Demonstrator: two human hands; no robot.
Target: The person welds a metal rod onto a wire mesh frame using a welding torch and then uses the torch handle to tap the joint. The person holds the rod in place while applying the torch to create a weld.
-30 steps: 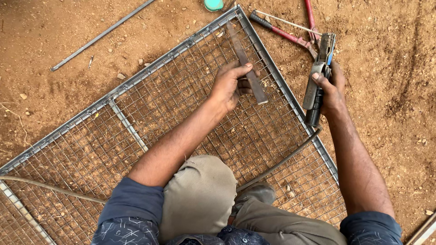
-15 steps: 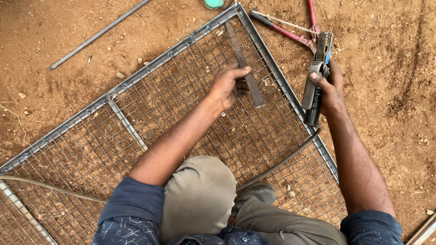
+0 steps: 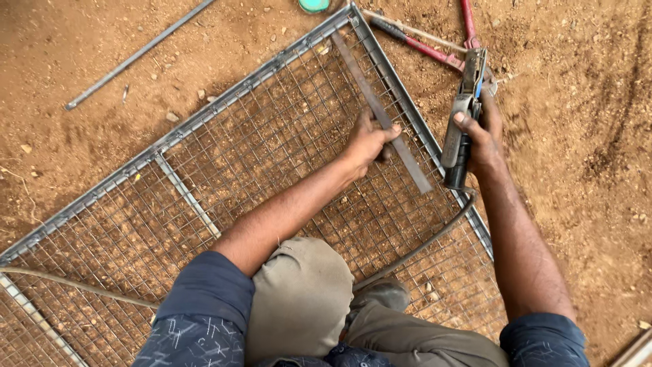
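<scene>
Positioning step: left hand (image 3: 367, 143) clamped on flat steel strip (image 3: 382, 115) over mesh frame (image 3: 224, 102), right hand (image 3: 479, 132) gripping welding electrode holder (image 3: 462, 122); next needs steady strip alignment.

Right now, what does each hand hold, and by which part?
The left hand grips a flat metal strip near its middle, over the mesh panel. The right hand holds a welding electrode holder by its handle.

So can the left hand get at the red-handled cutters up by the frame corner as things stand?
Probably not at once: the left hand grips the flat metal bar on the mesh frame. The cutters lie on dirt beyond the frame edge, nearer the right hand, which holds a welding holder.
</scene>
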